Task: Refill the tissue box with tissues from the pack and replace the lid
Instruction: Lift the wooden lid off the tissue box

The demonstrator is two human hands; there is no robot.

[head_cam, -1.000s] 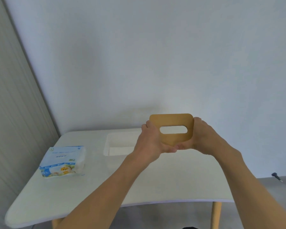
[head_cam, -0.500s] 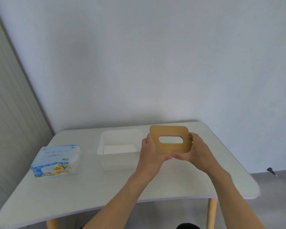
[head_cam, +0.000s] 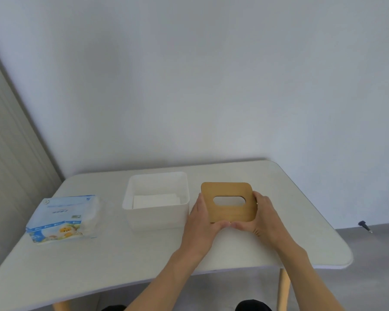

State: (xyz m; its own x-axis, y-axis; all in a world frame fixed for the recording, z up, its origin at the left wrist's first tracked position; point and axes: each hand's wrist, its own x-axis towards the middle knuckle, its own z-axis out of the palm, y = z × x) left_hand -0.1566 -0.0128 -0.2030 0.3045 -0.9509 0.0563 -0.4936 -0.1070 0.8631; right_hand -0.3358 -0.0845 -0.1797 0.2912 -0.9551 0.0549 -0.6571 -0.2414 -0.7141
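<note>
A wooden lid (head_cam: 228, 211) with an oval slot lies low over the white table (head_cam: 144, 254), just right of the tissue box. My left hand (head_cam: 200, 223) grips its left edge and my right hand (head_cam: 264, 217) grips its right edge, thumbs meeting under the near side. The white tissue box (head_cam: 157, 215) stands open in the middle of the table, with a thin layer of white tissues (head_cam: 155, 200) at its bottom. A blue and white tissue pack (head_cam: 64, 218) lies sealed at the table's left side.
A white wall rises behind the table and a grey ribbed panel runs along the left. Wooden table legs show below the front edge. A small dark object (head_cam: 365, 226) lies on the grey floor at the right.
Both hands have carried the lid down and to the right, from raised and tilted above the box to nearly flat beside it. The camera now looks lower.
</note>
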